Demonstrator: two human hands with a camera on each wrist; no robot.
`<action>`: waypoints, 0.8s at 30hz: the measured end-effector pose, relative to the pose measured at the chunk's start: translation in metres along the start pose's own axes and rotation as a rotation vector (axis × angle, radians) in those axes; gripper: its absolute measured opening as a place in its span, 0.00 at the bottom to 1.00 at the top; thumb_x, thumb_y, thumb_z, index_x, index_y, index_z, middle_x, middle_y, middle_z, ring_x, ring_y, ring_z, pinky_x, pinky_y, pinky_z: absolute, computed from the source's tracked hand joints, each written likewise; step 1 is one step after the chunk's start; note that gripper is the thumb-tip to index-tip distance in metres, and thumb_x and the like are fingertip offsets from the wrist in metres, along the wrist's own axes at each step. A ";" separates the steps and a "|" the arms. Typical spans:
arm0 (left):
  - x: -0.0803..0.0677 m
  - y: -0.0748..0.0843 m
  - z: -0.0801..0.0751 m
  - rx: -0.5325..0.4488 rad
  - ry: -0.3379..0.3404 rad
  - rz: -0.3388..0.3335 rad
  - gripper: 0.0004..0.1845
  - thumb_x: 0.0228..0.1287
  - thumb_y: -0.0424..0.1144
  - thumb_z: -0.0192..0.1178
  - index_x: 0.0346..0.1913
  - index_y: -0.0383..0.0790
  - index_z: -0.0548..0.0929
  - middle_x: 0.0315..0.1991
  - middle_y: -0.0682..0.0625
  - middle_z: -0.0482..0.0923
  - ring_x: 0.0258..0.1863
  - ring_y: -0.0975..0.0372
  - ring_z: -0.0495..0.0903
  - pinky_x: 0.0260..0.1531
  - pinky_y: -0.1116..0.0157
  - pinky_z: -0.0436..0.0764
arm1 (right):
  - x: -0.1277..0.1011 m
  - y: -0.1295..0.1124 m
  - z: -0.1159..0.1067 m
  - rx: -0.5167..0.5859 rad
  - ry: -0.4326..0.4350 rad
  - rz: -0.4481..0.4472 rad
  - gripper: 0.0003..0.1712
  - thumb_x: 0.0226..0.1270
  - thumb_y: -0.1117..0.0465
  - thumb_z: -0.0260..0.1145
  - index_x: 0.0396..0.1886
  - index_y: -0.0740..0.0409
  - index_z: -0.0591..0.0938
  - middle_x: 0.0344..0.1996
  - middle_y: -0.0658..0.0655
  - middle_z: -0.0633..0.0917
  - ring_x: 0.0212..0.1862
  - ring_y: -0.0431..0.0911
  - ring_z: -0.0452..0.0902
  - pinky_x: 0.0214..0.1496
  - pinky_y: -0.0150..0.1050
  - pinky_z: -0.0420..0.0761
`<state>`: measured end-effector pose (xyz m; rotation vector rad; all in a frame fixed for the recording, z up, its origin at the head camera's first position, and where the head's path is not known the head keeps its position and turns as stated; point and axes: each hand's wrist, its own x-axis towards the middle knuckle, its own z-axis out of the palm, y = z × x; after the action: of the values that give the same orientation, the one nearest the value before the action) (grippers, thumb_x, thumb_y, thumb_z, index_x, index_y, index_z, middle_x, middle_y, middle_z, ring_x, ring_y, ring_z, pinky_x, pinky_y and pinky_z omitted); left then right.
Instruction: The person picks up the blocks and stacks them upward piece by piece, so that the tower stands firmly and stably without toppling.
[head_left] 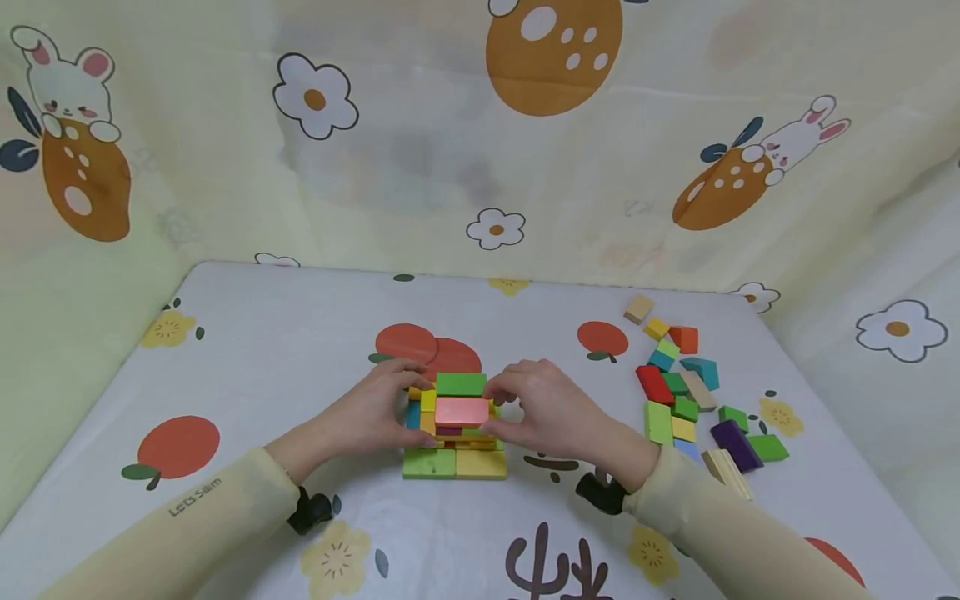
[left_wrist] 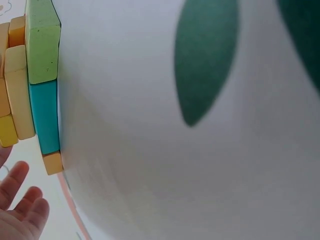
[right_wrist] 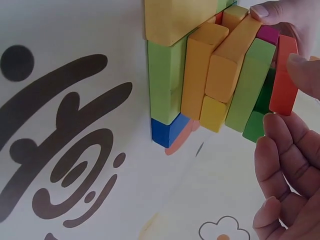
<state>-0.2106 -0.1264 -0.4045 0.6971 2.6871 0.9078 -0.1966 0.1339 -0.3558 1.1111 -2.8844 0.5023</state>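
A layered structure of coloured wooden building blocks [head_left: 455, 464] stands on the table between both hands. On its upper part lies a red block [right_wrist: 284, 75], looking pink in the head view, with a green block [head_left: 461, 384] behind it. My right hand [head_left: 551, 406] pinches the red block's right end between thumb and fingers. My left hand [head_left: 367, 408] grips the structure's left side, thumb at the front by an orange block [head_left: 427, 422] and a finger behind. Its other fingers [left_wrist: 14, 186] are spread loosely beside the blocks. A teal block [left_wrist: 45, 116] shows low on that side.
Several loose blocks lie scattered at the right of the table, among them a purple block [head_left: 737, 445], a red rectangular block [head_left: 654, 384] and a light green block [head_left: 658, 423]. A patterned cloth [head_left: 405, 183] hangs behind the table [head_left: 255, 367].
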 end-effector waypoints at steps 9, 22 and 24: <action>0.000 -0.001 0.000 0.010 0.001 -0.003 0.36 0.50 0.52 0.80 0.60 0.38 0.82 0.71 0.42 0.70 0.72 0.47 0.67 0.68 0.46 0.76 | -0.002 0.003 -0.002 0.046 0.001 0.020 0.21 0.57 0.51 0.80 0.47 0.56 0.87 0.39 0.52 0.88 0.42 0.46 0.83 0.49 0.43 0.80; 0.001 0.000 0.000 0.008 -0.002 0.010 0.36 0.50 0.53 0.79 0.60 0.38 0.82 0.71 0.41 0.70 0.70 0.47 0.68 0.67 0.45 0.76 | 0.009 0.010 -0.001 0.099 -0.159 0.147 0.46 0.52 0.41 0.81 0.69 0.51 0.77 0.65 0.57 0.77 0.68 0.53 0.71 0.69 0.60 0.72; 0.001 0.000 0.000 0.009 -0.001 0.011 0.36 0.51 0.53 0.79 0.60 0.38 0.82 0.71 0.42 0.70 0.71 0.47 0.68 0.67 0.45 0.77 | 0.009 0.011 -0.001 0.114 -0.151 0.153 0.44 0.53 0.41 0.81 0.68 0.51 0.78 0.65 0.56 0.77 0.68 0.53 0.70 0.70 0.60 0.72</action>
<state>-0.2112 -0.1259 -0.4042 0.7148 2.6906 0.8980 -0.2108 0.1361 -0.3567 0.9866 -3.1251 0.6214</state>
